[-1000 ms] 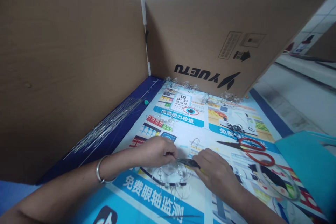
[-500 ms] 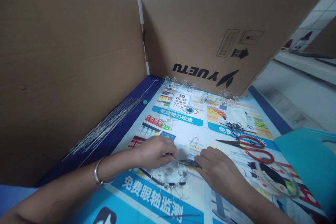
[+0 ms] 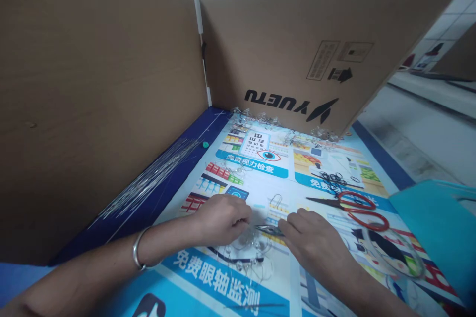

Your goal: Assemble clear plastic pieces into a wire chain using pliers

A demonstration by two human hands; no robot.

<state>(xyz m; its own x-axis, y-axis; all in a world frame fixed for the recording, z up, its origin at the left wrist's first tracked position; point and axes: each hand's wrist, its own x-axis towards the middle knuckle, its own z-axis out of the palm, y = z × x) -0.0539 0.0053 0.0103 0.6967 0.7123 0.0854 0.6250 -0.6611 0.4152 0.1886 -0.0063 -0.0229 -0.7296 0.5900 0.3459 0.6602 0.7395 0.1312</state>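
Just now the pliers (image 3: 268,229) have rolled to show a brighter metal face, their tip slightly farther from the left hand (image 3: 225,219), which suggests the fine work is being adjusted. The right hand (image 3: 307,233) grips them; the left has its fingertips pressed together, on what I cannot tell. Wire pieces (image 3: 256,243) lie just below and between both, scissors (image 3: 344,204) beyond the right.

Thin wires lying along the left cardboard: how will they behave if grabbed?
The wires are probably springy rather than floppy: they lie nearly straight yet look very thin. Expect them to splay or slide apart, since no tie shows around them and their near ends are uneven. Each is likely light, being so slender.
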